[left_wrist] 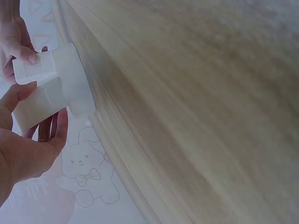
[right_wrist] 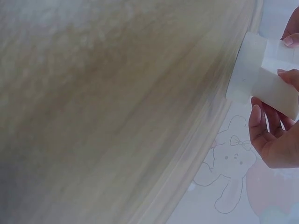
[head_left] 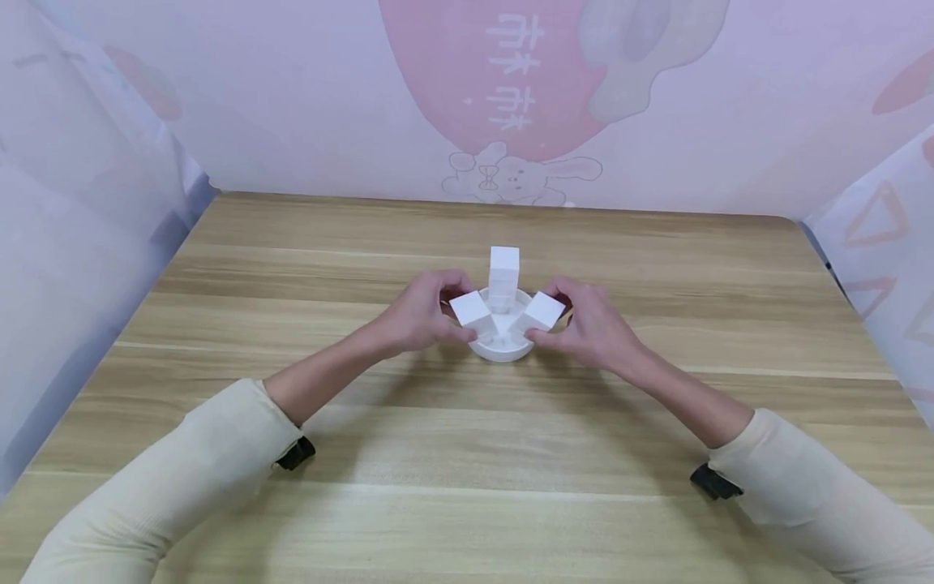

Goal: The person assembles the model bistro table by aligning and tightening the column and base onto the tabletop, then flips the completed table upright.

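A round white base (head_left: 502,354) stands on the wooden table, with three white blocks rising from it. The rear block (head_left: 504,272) stands upright with no hand on it. My left hand (head_left: 430,312) grips the left block (head_left: 473,311) between thumb and fingers. On the other side, my right hand (head_left: 589,323) holds the right block (head_left: 543,311) the same way. In the left wrist view the held left block (left_wrist: 41,103) meets the base (left_wrist: 77,81). The right wrist view has the right block (right_wrist: 275,93) against the base (right_wrist: 245,67). The blocks hide some fingertips.
The wood-grained table (head_left: 467,470) spreads around the base on all sides. A printed curtain (head_left: 306,97) with a rabbit drawing hangs along the table's back edge. More pale sheeting (head_left: 80,211) stands at the left side. Dark straps (head_left: 295,453) show at both sleeve cuffs.
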### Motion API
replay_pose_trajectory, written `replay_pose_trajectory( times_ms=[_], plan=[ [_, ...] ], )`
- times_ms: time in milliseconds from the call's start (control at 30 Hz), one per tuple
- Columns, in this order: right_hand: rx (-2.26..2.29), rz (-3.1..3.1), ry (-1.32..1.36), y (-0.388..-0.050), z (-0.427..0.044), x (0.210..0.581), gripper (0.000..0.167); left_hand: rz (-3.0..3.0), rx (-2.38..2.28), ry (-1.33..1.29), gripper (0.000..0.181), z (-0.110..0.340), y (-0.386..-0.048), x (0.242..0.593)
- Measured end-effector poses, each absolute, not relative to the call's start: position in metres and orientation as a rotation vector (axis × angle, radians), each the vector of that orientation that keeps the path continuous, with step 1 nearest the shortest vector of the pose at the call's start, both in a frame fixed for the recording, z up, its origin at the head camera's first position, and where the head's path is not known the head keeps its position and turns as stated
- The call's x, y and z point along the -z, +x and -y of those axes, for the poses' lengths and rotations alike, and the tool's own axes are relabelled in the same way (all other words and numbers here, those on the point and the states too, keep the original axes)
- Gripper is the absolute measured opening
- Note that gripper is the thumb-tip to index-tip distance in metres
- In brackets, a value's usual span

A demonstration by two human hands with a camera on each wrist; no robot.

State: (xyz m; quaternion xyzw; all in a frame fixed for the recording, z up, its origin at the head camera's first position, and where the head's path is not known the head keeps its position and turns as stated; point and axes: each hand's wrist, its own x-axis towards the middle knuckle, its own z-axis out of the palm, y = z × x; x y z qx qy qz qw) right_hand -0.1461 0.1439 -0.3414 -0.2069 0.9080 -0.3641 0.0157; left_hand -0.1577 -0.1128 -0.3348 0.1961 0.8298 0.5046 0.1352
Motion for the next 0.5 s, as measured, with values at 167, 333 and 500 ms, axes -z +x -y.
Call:
replay_pose_trajectory(
  times_ms=[167, 333, 500],
  plan=[
    [1.124, -2.823, -0.632, -0.1464, -0.1435, 0.3405, 0.038, -2.375, -1.503, 0.580, 0.033, 0.1134, -0.1602, 0.3367],
    [1.123, -2.818, -0.628, -0.1471, -0.1434, 0.3396, 0.038, -2.362, -1.515, 0.592, 0.032, 0.1138, -0.1616, 0.3372],
    [1.132, -2.812, -0.642, -0.1466, -0.1445, 0.3415, 0.037, -2.357, -1.516, 0.605, 0.033, 0.1137, -0.1619, 0.3383]
  ],
)
